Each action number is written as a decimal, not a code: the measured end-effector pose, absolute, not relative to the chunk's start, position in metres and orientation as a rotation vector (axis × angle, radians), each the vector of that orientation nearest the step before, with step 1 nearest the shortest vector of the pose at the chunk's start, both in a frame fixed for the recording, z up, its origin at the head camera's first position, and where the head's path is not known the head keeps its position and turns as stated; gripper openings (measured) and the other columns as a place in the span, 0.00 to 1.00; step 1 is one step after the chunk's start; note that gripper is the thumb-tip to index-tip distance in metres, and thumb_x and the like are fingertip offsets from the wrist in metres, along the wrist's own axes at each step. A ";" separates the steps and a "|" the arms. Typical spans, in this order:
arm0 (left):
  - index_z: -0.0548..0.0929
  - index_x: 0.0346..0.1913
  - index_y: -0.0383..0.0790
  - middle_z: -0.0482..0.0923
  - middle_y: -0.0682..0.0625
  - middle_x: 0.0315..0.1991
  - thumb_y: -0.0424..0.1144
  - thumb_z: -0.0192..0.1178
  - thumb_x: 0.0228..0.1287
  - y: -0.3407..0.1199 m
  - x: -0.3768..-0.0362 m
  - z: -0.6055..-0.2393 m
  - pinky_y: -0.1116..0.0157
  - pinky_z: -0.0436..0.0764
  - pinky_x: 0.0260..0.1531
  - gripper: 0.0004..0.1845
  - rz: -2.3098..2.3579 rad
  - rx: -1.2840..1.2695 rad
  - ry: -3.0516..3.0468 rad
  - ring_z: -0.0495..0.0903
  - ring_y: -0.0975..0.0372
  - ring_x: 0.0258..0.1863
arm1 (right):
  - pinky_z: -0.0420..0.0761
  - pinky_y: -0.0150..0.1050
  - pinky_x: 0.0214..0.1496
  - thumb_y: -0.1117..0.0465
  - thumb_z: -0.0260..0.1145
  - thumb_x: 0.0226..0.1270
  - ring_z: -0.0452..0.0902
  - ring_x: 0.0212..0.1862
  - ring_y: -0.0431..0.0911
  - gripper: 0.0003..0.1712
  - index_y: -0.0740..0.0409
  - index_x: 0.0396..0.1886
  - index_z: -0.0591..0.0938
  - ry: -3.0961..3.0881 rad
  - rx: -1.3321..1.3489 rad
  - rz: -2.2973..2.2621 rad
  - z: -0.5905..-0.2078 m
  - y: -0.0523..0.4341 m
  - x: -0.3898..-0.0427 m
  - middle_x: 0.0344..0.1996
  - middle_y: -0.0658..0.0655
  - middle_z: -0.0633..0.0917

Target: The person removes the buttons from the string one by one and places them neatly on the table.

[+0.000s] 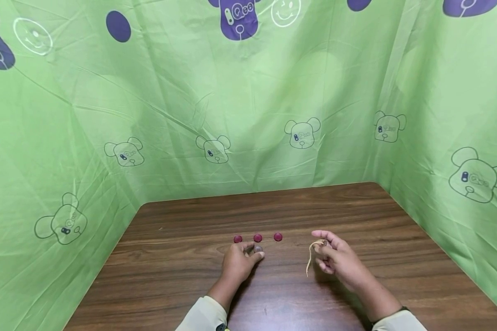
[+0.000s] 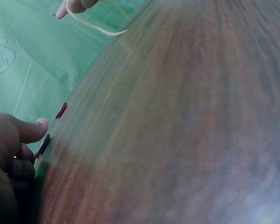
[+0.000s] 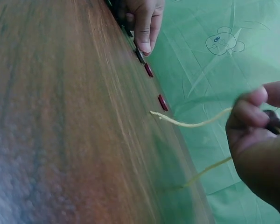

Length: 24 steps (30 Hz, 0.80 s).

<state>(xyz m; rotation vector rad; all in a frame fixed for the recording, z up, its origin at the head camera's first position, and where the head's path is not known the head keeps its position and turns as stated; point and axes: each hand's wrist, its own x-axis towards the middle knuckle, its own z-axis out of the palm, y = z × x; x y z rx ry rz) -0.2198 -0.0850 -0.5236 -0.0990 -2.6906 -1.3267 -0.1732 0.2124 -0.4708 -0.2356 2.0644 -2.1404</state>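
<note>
Three dark red buttons, the left one, the middle one and the right one, lie in a row on the wooden table. Just in front of them, my left hand has its thumb and finger around the edges of a grey-brown button, low at the tabletop. My right hand, raised over the table to the right, pinches a pale cord together with a small dark brown piece, mostly covered by the fingers. Two cord ends dangle from this hand.
The brown wood-grain table has rounded far corners. Green fabric printed with bear heads and smiley faces hangs around its back and both sides.
</note>
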 end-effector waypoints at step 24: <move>0.91 0.54 0.32 0.70 0.58 0.16 0.48 0.84 0.56 -0.082 -0.219 -0.525 0.69 0.70 0.20 0.28 -1.470 -0.029 -2.540 0.68 0.68 0.18 | 0.68 0.28 0.22 0.68 0.65 0.81 0.66 0.19 0.36 0.18 0.65 0.56 0.64 2.123 -0.238 -2.271 -0.474 0.208 -0.174 0.23 0.43 0.73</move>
